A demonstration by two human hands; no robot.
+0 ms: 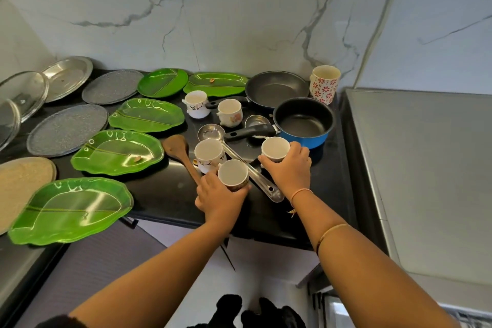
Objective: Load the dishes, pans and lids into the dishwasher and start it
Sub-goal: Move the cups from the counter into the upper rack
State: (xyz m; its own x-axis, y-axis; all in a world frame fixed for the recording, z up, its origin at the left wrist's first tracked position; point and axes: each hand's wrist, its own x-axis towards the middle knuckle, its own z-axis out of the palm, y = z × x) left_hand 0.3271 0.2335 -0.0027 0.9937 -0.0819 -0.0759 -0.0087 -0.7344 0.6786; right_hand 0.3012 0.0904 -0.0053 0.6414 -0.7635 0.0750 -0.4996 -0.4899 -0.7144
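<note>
Both forearms are extended from the near edge over the black worktop (165, 194), backs of the hands turned up.

Left hand (221, 200): reached forward at centre. Grip closed round a white cup (233, 174) from the near side, thumb on its left and fingers wrapped round its right. The cup is held upright, mouth up, just beside a branch-patterned cup (209, 153) standing to its far left. Whether it is lifted clear of the worktop cannot be told.

Right hand (290, 170): extended slightly farther, a thin band seen at the wrist. Grip closed round a second white cup (275, 148) from the near right, fingers curled against its wall. This cup is upright, just near of the blue saucepan (303, 122).

A steel ladle (213, 132) is laid between the two held cups, its handle running to the near right. A wooden spatula (177, 146) lies left of the patterned cup.

Farther back, two more cups (230, 112), a black frying pan (277, 88) and a flowered mug (324, 84) are noted. The left half of the worktop is covered by green leaf-shaped plates (117, 152), grey plates (66, 129), a steel plate (66, 77) and glass lids (24, 93).
</note>
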